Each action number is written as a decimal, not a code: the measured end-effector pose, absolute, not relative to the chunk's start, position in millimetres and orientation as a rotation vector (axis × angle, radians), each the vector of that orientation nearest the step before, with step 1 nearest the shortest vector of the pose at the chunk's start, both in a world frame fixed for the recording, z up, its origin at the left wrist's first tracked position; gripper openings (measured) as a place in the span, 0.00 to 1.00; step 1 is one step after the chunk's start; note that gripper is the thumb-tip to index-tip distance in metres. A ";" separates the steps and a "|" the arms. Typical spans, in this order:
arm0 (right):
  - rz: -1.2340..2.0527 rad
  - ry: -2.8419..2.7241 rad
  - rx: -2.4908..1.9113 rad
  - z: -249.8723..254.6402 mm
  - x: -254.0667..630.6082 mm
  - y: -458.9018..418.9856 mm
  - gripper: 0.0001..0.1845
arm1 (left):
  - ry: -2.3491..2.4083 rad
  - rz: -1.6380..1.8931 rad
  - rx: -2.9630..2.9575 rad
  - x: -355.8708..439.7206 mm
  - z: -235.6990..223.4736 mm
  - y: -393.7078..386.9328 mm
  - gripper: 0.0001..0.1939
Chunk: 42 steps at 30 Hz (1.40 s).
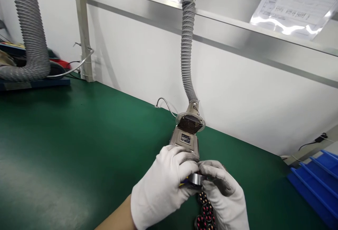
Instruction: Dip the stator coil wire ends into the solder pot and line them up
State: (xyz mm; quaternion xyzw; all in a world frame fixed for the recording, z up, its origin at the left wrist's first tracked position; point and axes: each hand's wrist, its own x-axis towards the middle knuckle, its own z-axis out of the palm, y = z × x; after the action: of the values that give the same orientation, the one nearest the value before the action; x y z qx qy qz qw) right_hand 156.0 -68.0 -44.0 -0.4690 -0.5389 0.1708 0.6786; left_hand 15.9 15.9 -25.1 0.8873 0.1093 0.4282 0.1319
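My left hand [165, 180], in a white glove with grey fingertips, is closed around a small round part with a shiny metal rim [196, 179]. A bit of yellow and blue shows beside the rim, under my fingers. From the other side my right hand [224, 191], gloved the same way, pinches that part between thumb and fingers. Most of it is hidden by the gloves. Below my hands several small round black pieces [206, 212] with pink and cream dots lie in a cluster, partly covered by my right hand.
Just beyond my hands stands a metal box [184, 139] with a round fan hood [190, 122], joined to a grey flexible duct [187, 43]. Another duct [29, 25] hangs at left. Blue trays [317, 184] sit at right on the green tabletop [79, 145]. A metal rail [237, 29] crosses above.
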 end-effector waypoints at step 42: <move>1.341 -0.550 -0.573 -41.6 130.0 -57.1 0.17 | 0.268 1.425 1.584 8.0 -21.5 31.8 0.04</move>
State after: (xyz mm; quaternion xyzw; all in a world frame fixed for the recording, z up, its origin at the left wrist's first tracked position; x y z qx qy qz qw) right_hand 130.0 -57.1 -41.6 -0.2584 -0.2480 0.6046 0.7115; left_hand 8.0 31.8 -21.5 0.6483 0.1096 0.5833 0.4769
